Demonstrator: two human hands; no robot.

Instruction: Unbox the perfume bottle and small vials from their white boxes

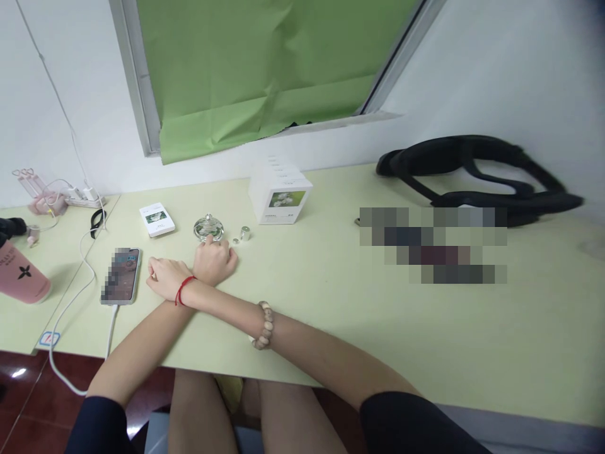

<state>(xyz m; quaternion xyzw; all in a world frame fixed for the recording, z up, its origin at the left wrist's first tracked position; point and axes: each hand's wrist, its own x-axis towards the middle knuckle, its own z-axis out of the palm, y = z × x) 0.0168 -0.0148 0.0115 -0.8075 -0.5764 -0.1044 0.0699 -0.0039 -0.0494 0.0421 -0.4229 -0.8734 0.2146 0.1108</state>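
My forearms cross on the pale yellow-green table, right over left. My left hand [215, 260] rests loosely curled just in front of a round, clear glass vessel [208, 228] with a knobbed top. Beside that vessel stand a small silvery cylinder [244, 233] and a smaller silvery piece [236, 241]. My right hand [169, 277], with a red string at its wrist, lies curled to the left, near a phone [127, 277] plugged into a white cable. Neither hand shows anything held. A flat white box [157, 219] with a flower picture lies behind my right hand.
White boxes [283, 200] stand in a row by the wall. A black strapped headset-like object [501, 198] sits at the right, beside a blurred-out patch. At the left are a pink cup [21, 274], a power strip [85, 198] and a black loop [97, 222].
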